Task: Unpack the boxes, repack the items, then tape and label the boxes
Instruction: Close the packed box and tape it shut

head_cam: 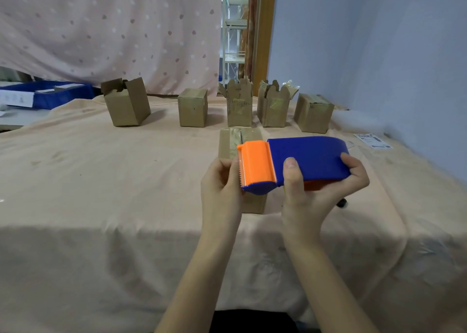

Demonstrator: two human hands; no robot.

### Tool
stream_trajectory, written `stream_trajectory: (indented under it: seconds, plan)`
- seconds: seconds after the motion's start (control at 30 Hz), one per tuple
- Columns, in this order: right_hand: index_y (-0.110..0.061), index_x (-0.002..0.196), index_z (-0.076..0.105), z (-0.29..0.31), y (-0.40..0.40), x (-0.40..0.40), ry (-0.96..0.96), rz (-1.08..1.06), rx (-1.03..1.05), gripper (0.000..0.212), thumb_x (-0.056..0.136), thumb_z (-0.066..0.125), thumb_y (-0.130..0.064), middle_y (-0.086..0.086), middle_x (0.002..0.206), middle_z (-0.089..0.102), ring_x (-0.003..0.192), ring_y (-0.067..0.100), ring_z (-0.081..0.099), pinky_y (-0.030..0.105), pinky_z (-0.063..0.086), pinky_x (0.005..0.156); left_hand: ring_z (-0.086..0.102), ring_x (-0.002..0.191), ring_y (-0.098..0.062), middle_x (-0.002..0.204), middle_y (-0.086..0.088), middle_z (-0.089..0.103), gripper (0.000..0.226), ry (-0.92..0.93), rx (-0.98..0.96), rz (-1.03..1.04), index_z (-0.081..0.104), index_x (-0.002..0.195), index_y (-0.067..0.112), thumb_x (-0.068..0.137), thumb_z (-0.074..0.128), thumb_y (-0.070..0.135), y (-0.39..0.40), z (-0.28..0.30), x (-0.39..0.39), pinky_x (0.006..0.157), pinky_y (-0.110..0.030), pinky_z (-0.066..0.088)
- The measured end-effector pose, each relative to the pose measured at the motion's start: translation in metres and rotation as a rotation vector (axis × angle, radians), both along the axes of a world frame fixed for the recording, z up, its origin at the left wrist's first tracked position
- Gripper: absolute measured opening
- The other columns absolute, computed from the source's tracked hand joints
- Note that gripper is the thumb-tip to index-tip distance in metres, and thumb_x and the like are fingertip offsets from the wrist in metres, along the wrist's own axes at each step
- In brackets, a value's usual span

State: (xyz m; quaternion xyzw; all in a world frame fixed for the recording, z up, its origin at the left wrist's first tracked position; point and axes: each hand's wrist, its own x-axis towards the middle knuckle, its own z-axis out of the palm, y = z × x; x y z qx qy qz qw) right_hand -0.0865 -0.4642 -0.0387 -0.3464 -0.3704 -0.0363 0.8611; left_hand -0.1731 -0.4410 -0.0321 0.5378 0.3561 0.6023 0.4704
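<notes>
While right hand (321, 188) holds tape dispenser (295, 162), left hand (222, 183) at its toothed edge

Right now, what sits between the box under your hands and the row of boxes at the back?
Nothing: in the head view only bare peach cloth separates the near box, below the tape dispenser, from the back row.

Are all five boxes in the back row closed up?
No, the leftmost box and two others have their flaps standing open.
</notes>
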Motion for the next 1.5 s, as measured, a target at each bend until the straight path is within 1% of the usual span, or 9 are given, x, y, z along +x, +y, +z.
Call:
stream_trajectory:
  seconds: [0.13, 0.37, 0.6, 0.87, 0.97, 1.07, 1.17, 1.33, 1.5]
  plan:
    - [-0.015, 0.113, 0.024, -0.001, 0.0, -0.002, -0.004, -0.038, 0.003, 0.063, 0.069, 0.068, -0.026, -0.007, 0.114, 0.037, 0.09, -0.001, 0.058, 0.015, 0.051, 0.063, 0.056, 0.067, -0.016, 0.071, 0.003, 0.064, 0.019, 0.131, 0.149, 0.152, 0.055, 0.076, 0.016, 0.094, 0.059, 0.015, 0.003, -0.011, 0.002, 0.06, -0.032, 0.046]
    - [-0.011, 0.115, 0.026, 0.007, 0.004, 0.009, -0.015, -0.054, 0.002, 0.065, 0.068, 0.068, -0.024, -0.005, 0.116, 0.035, 0.095, -0.001, 0.054, 0.012, 0.048, 0.064, 0.05, 0.059, 0.0, 0.065, 0.012, 0.057, 0.027, 0.256, 0.245, 0.221, 0.049, 0.07, 0.025, 0.096, 0.054, 0.02, 0.003, -0.003, -0.003, 0.053, -0.014, 0.036]
    - [-0.009, 0.114, 0.027, 0.013, 0.01, 0.01, 0.014, -0.015, -0.007, 0.065, 0.066, 0.067, -0.026, 0.005, 0.118, 0.035, 0.091, 0.0, 0.054, 0.011, 0.047, 0.062, 0.052, 0.065, -0.008, 0.066, 0.013, 0.056, 0.02, 0.328, 0.338, 0.352, 0.052, 0.078, 0.015, 0.096, 0.054, 0.023, 0.003, -0.004, -0.006, 0.053, -0.022, 0.038]
    - [-0.013, 0.109, 0.027, 0.019, 0.01, 0.009, 0.042, 0.021, 0.046, 0.058, 0.066, 0.064, -0.026, 0.004, 0.112, 0.037, 0.085, -0.002, 0.056, 0.011, 0.046, 0.06, 0.048, 0.063, -0.014, 0.061, 0.013, 0.052, 0.026, 0.366, 0.447, 0.486, 0.055, 0.078, 0.011, 0.092, 0.048, 0.031, -0.013, 0.002, -0.012, 0.05, -0.026, 0.035]
    - [-0.018, 0.107, 0.028, 0.019, 0.008, 0.013, 0.014, -0.006, 0.053, 0.055, 0.068, 0.064, -0.026, 0.009, 0.116, 0.035, 0.088, 0.001, 0.057, 0.012, 0.047, 0.059, 0.049, 0.061, -0.01, 0.059, 0.014, 0.052, 0.026, 0.351, 0.402, 0.456, 0.056, 0.076, 0.015, 0.094, 0.05, 0.033, -0.019, 0.003, -0.016, 0.05, -0.023, 0.035]
    - [-0.019, 0.108, 0.027, 0.014, 0.009, 0.015, -0.06, -0.047, 0.026, 0.056, 0.069, 0.065, -0.026, 0.006, 0.117, 0.034, 0.091, 0.001, 0.055, 0.012, 0.047, 0.061, 0.05, 0.059, -0.004, 0.063, 0.009, 0.057, 0.028, 0.302, 0.225, 0.311, 0.055, 0.07, 0.021, 0.096, 0.053, 0.03, -0.005, 0.01, -0.014, 0.053, -0.015, 0.036]
    - [-0.015, 0.111, 0.025, 0.005, 0.011, 0.015, -0.117, -0.104, -0.013, 0.06, 0.07, 0.068, -0.027, -0.005, 0.117, 0.031, 0.096, -0.001, 0.052, 0.014, 0.048, 0.065, 0.046, 0.058, -0.007, 0.062, 0.006, 0.055, 0.034, 0.284, 0.135, 0.262, 0.054, 0.067, 0.016, 0.094, 0.052, 0.037, 0.016, 0.013, -0.01, 0.055, -0.023, 0.036]
    - [-0.009, 0.112, 0.024, -0.003, 0.015, 0.022, -0.099, -0.129, -0.033, 0.062, 0.069, 0.068, -0.022, -0.008, 0.115, 0.032, 0.097, -0.008, 0.052, 0.009, 0.046, 0.064, 0.048, 0.059, -0.015, 0.061, 0.008, 0.051, 0.032, 0.483, 0.262, 0.349, 0.05, 0.072, 0.012, 0.095, 0.051, 0.033, 0.019, 0.001, -0.001, 0.053, -0.027, 0.034]
    - [-0.005, 0.108, 0.025, 0.002, 0.005, 0.064, -0.098, -0.254, -0.021, 0.059, 0.068, 0.065, -0.02, 0.001, 0.113, 0.03, 0.093, -0.015, 0.045, 0.008, 0.042, 0.067, 0.049, 0.066, -0.026, 0.061, 0.008, 0.048, 0.031, 0.558, 0.295, 0.468, 0.051, 0.076, 0.01, 0.096, 0.051, 0.034, 0.041, 0.003, -0.039, 0.059, -0.035, 0.034]
